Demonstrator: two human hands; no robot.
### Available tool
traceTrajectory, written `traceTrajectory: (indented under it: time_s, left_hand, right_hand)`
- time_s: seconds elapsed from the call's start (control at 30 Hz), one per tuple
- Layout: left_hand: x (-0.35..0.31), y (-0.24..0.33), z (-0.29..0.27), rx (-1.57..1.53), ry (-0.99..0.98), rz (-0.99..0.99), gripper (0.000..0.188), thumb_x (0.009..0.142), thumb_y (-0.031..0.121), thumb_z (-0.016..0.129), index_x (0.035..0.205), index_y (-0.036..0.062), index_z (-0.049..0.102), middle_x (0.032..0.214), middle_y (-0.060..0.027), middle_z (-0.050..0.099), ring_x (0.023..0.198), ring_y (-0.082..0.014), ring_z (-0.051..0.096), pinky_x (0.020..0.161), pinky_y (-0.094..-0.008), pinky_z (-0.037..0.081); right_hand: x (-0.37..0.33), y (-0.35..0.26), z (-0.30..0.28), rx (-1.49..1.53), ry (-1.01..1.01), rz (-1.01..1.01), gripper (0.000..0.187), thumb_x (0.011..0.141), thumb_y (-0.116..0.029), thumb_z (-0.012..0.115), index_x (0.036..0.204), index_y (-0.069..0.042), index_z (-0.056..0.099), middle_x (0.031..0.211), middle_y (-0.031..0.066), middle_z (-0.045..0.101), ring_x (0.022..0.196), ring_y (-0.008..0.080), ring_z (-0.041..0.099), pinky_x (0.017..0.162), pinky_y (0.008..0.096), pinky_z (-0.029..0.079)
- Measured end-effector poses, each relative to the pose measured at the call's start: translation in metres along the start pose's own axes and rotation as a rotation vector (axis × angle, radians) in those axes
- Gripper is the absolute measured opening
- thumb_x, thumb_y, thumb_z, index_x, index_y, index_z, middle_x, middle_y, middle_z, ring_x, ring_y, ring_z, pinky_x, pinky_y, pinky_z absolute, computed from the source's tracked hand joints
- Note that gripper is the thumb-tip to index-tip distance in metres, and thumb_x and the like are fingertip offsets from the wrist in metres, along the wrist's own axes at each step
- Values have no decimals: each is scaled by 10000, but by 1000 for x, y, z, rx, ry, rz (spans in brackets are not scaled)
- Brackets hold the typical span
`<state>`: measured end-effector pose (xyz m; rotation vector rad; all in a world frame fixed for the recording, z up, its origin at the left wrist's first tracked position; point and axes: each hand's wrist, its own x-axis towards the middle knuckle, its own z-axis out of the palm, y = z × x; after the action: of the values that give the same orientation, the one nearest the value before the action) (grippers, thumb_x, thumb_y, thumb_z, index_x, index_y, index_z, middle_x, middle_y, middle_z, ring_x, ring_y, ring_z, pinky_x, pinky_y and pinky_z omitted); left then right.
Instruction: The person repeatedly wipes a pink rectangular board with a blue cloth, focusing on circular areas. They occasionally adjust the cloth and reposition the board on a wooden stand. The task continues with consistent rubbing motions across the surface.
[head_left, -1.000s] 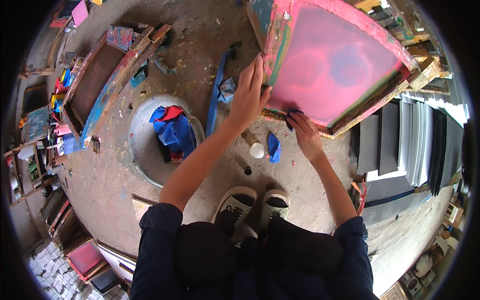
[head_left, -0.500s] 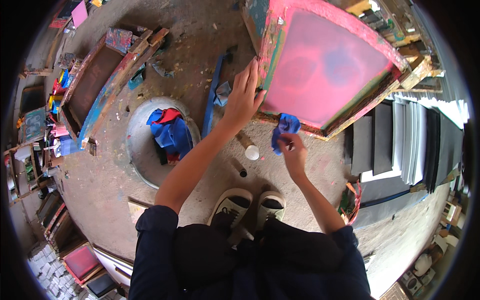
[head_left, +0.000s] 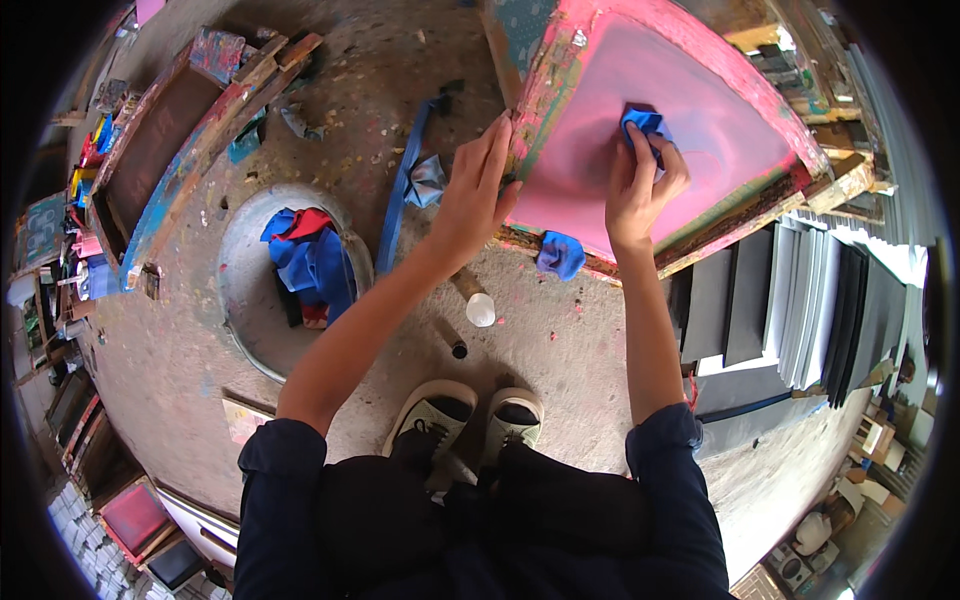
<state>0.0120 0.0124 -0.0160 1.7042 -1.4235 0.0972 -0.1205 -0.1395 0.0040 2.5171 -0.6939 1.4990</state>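
A screen-printing frame (head_left: 668, 25) with pink-stained wooden sides and a pink mesh (head_left: 590, 190) leans in front of me at the upper right. My right hand (head_left: 643, 195) pinches a crumpled blue cloth (head_left: 648, 123) against the mesh, over a darker smudged patch. My left hand (head_left: 472, 190) lies along the frame's left side, fingers stretched out and thumb apart, touching the wood. A second blue cloth (head_left: 561, 256) rests on the frame's lower edge, below and left of my right hand.
A round grey basin (head_left: 245, 270) at left holds blue and red cloths (head_left: 315, 262). Beside it lie a blue strip (head_left: 399, 200) and a white-ended tube (head_left: 480, 309). Another wooden frame (head_left: 190, 180) stands farther left; dark and white sheets (head_left: 790, 300) are stacked at right.
My right hand has moved up from the cloth at the frame's lower edge onto the mesh, now pressing a blue cloth there. My left hand stays at the frame's side.
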Motion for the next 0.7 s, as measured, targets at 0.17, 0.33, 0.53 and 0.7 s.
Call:
traceTrajectory:
  time_s: [0.17,0.33,0.53,0.7]
  left_hand:
    - [1,5,3,7,30,-23,773,717,-20,621,1393,-26,245,1364,-187,354,1035,-356,442,883,-424,394]
    - [2,7,8,0,67,-12,790,679,-47,619,1387,-25,269,1353,-173,373,977,-356,458,838,-427,413]
    - [2,6,3,77,88,-4,825,657,-45,625,1394,-22,254,1344,-156,380,944,-348,462,802,-410,438]
    - [0,8,3,46,62,-43,820,662,-31,627,1391,-22,251,1349,-156,370,944,-349,461,808,-402,443]
  right_hand:
    - [-25,2,7,-160,-429,-76,555,863,-213,560,1354,-33,376,1423,147,339,1293,301,333,1038,432,291]
    - [-57,4,-12,134,-884,-472,564,841,-217,539,1352,-44,373,1387,111,400,1261,177,393,1036,398,309]
    - [-11,16,-10,-154,-714,-471,441,849,-216,517,1268,-83,481,1326,45,463,1209,168,439,1033,382,316]
    - [-8,31,-20,203,-874,-554,483,831,-168,519,1307,-132,448,1319,57,478,1174,207,473,1034,368,321]
